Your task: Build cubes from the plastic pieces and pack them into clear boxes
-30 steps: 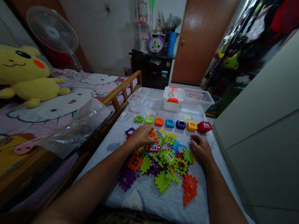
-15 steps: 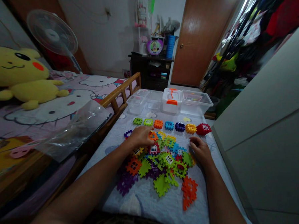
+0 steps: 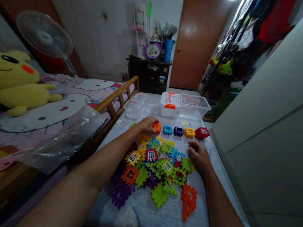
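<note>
Fingers of your left hand (image 3: 148, 125) are pinching an orange piece (image 3: 157, 127), up where the colored blocks stand in a row. I can't tell if it is just one piece or a few stuck together. A bit of green block (image 3: 134, 124) peeks out to the left of that hand. To the right of the orange one come a blue block (image 3: 167, 130), a dark purple block (image 3: 178, 131), a yellow block (image 3: 190, 132) and a red block (image 3: 202, 133).

Your right hand (image 3: 201, 156) is by the right edge of the big pile of pieces (image 3: 156, 166), with its fingers bent loosely and a gap by the thumb. The pile sits on the table (image 3: 170, 214), nearer to you than the row. Behind the row is a clear box with orange clips (image 3: 170, 109), and a clear open box (image 3: 195, 110) sits just beside it.
</note>
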`<state>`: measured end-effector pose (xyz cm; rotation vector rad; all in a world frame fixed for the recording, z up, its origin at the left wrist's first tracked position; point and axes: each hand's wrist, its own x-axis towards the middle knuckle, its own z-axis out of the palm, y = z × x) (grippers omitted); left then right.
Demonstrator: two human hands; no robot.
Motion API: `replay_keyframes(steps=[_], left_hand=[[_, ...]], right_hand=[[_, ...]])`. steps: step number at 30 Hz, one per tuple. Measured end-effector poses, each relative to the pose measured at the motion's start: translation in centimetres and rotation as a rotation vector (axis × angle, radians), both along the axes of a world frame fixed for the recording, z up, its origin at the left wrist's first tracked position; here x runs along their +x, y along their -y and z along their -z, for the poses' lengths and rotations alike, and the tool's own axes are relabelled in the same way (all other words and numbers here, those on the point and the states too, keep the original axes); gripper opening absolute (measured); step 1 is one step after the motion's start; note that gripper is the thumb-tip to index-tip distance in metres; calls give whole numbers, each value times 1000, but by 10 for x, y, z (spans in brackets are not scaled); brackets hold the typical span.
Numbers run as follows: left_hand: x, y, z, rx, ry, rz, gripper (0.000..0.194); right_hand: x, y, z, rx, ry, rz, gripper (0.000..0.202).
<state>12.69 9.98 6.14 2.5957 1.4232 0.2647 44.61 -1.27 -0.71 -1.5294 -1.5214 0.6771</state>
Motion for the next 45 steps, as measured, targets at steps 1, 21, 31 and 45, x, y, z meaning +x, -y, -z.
replay_keyframes(steps=[1,21,31,45], left_hand=[[1,-3,3,-6,6,13,51],[3,-15,14,-114,-81,4,63],[-7,-1,-2,-41,73,-7,70],[-97,121,17,-77,296,-296,43]], right_hand=[[-1,0,-1,1,-1,3,35],[-4,2,-4,-19,-25,18,33],[-2,2,-3,-10,-9,9,33],[0,1,3,-7,2,5,34]])
